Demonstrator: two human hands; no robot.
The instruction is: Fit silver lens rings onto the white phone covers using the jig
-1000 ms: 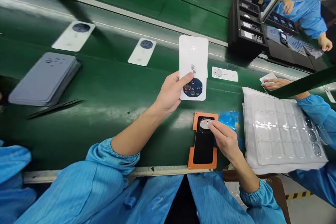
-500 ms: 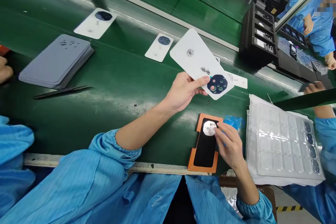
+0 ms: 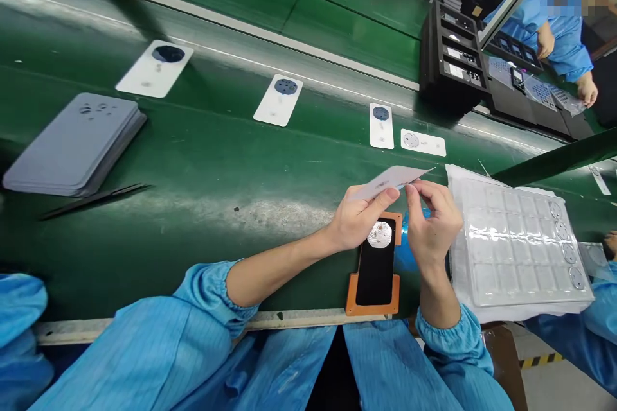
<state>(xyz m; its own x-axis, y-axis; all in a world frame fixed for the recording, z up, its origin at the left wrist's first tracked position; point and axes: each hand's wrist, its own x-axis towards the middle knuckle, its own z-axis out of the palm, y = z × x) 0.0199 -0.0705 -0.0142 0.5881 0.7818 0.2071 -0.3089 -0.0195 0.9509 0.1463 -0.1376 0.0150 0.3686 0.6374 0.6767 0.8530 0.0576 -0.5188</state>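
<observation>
Right hand (image 3: 434,221) has left the silver disc (image 3: 380,235), below the fingers, for the white card's edge, its hold unclear; left hand (image 3: 357,218) grips the white card (image 3: 391,178), apparently now the focus.

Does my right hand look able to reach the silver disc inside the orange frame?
Probably yes: the silver disc lies mostly uncovered, close to your right hand. It seems to pinch the white panel, though, so may need to let go first.
</observation>
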